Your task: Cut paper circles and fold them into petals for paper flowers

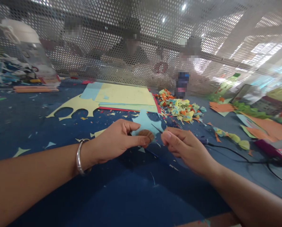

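My left hand is closed on a light blue sheet with curved cutouts along its edges. Its thumb presses a round, brown, wood-like disc with a ridged surface against the sheet. In a pinch, my right hand holds a slim pointed tool, whose dark tip lies over the right part of the blue sheet. Most of that tool is hidden by the fingers. Behind this hand runs a black cord; whether it joins the tool I cannot tell.
Yellow sheets, one with round holes, lie beyond my hands. Colourful scraps are heaped behind my right hand. A water bottle stands far left, and orange sheets lie right. A perforated screen closes the back, people behind it.
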Motion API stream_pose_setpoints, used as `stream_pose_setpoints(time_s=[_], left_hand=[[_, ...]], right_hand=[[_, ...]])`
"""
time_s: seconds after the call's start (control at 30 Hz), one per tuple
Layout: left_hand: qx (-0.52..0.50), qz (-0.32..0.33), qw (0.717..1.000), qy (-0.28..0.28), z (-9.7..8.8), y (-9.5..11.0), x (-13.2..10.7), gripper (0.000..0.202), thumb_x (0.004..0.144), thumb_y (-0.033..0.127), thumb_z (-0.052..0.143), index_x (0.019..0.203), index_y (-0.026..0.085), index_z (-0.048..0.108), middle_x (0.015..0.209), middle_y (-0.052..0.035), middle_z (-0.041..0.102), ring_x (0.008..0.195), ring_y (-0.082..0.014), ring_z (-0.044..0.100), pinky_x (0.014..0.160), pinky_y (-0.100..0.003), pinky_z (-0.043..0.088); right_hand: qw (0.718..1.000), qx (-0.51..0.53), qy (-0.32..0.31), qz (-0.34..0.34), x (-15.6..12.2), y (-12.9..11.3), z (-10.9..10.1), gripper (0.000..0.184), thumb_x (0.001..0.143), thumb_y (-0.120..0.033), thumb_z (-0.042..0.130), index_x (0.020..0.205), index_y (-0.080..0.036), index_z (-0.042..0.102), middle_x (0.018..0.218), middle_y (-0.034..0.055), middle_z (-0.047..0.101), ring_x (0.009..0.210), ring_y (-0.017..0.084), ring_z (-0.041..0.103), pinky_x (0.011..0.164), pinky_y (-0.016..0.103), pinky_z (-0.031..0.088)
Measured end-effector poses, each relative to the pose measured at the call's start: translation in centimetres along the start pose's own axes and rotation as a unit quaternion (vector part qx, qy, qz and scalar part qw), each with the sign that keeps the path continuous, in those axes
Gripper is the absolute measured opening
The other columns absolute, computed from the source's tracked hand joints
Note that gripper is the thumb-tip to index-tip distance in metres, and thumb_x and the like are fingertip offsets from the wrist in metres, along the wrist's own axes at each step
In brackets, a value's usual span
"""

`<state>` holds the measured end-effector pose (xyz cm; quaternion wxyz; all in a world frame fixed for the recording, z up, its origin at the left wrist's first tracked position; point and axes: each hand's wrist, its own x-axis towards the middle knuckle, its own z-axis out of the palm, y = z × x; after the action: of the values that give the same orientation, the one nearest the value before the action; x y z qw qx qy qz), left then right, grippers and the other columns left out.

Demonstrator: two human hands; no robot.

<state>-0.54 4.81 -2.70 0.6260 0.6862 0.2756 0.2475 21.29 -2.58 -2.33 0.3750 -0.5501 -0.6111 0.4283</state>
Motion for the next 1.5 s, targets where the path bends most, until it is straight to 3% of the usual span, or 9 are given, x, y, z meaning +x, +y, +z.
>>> stream_pose_setpoints(time_s=[0.17,0.27,0.43,0.67,0.8,0.97,1.1,1.3,1.5], left_hand=[[0.092,-0.015,0.996,-0.006,0.3,0.0,-0.1,0.031,0.081,0.04,0.074,0.064,0.017,0.062,0.06,0.0045,0.042,0.057,-0.0098,0.033,0.053,-0.024,0.025],[0.131,-0.015,0.991,-0.035,0.6,-0.1,-0.2,0.039,0.083,0.045,0.07,0.062,0.017,0.054,0.059,0.0063,0.03,0.056,-0.0089,0.025,0.05,-0.026,0.018],[0.127,-0.026,0.989,-0.066,0.7,-0.3,-0.1,0.028,0.084,0.038,0.069,0.071,0.014,0.063,0.062,0.0057,0.041,0.059,-0.0091,0.032,0.054,-0.025,0.025],[-0.1,-0.036,0.993,0.058,1.4,-0.3,0.2,0.032,0.074,0.034,0.084,0.065,0.014,0.062,0.064,0.0054,0.053,0.064,-0.0071,0.044,0.06,-0.02,0.034],[-0.159,-0.001,0.985,0.063,2.2,-0.5,-0.1,0.023,0.079,0.032,0.082,0.073,0.016,0.067,0.07,0.0046,0.063,0.069,-0.0077,0.056,0.065,-0.019,0.046],[-0.156,0.021,0.984,0.079,2.3,-0.5,-0.3,0.019,0.083,0.034,0.081,0.078,0.018,0.071,0.074,0.0032,0.071,0.074,-0.009,0.066,0.067,-0.019,0.05],[-0.148,0.012,0.982,0.119,2.1,-0.1,-0.4,0.018,0.085,0.034,0.079,0.082,0.017,0.071,0.074,0.0023,0.071,0.071,-0.009,0.067,0.063,-0.018,0.049],[-0.178,-0.001,0.972,0.153,2.0,0.2,-0.4,0.016,0.084,0.032,0.08,0.085,0.018,0.072,0.081,0.0036,0.072,0.067,-0.0069,0.07,0.058,-0.016,0.047],[-0.174,-0.012,0.976,0.127,2.1,0.2,-0.3,0.02,0.082,0.033,0.081,0.079,0.016,0.071,0.072,0.0041,0.068,0.058,-0.0053,0.065,0.054,-0.015,0.045]], right_hand=[[0.998,-0.025,0.037,-0.04,-0.1,-1.1,0.4,0.042,0.083,-0.056,0.075,0.078,-0.019,0.057,0.063,-0.007,0.041,0.053,0.008,0.03,0.048,0.024,0.024],[0.996,-0.073,0.03,-0.049,-0.1,-1.2,0.9,0.028,0.081,-0.041,0.08,0.084,-0.018,0.064,0.061,-0.008,0.043,0.053,0.008,0.031,0.048,0.024,0.025],[0.993,-0.097,0.002,-0.069,-0.1,-0.7,1.3,0.017,0.088,-0.031,0.07,0.081,-0.017,0.064,0.059,-0.0086,0.038,0.051,0.007,0.029,0.047,0.024,0.023],[0.996,-0.021,0.071,-0.059,-0.1,-1.0,1.1,0.022,0.083,-0.035,0.074,0.08,-0.018,0.06,0.061,-0.0075,0.042,0.053,0.008,0.031,0.047,0.023,0.024],[0.996,-0.007,0.078,-0.049,-0.1,-0.9,1.3,0.025,0.081,-0.037,0.078,0.079,-0.019,0.06,0.061,-0.0066,0.044,0.055,0.009,0.034,0.048,0.023,0.027],[0.996,0.011,0.069,-0.058,-0.1,-0.7,1.3,0.034,0.083,-0.048,0.078,0.083,-0.019,0.061,0.062,-0.0067,0.043,0.056,0.009,0.034,0.049,0.023,0.026],[0.996,0.066,0.042,-0.053,-0.1,-0.2,1.2,0.042,0.093,-0.061,0.062,0.087,-0.019,0.059,0.06,-0.0095,0.031,0.05,0.007,0.022,0.045,0.024,0.016],[0.997,0.064,0.041,-0.024,-0.1,0.3,1.0,0.044,0.096,-0.062,0.058,0.085,-0.019,0.057,0.061,-0.0088,0.031,0.05,0.007,0.021,0.044,0.023,0.015],[0.998,0.062,-0.002,-0.02,-0.1,0.0,0.9,0.041,0.096,-0.059,0.06,0.088,-0.019,0.057,0.063,-0.0088,0.03,0.052,0.007,0.021,0.044,0.023,0.015]])
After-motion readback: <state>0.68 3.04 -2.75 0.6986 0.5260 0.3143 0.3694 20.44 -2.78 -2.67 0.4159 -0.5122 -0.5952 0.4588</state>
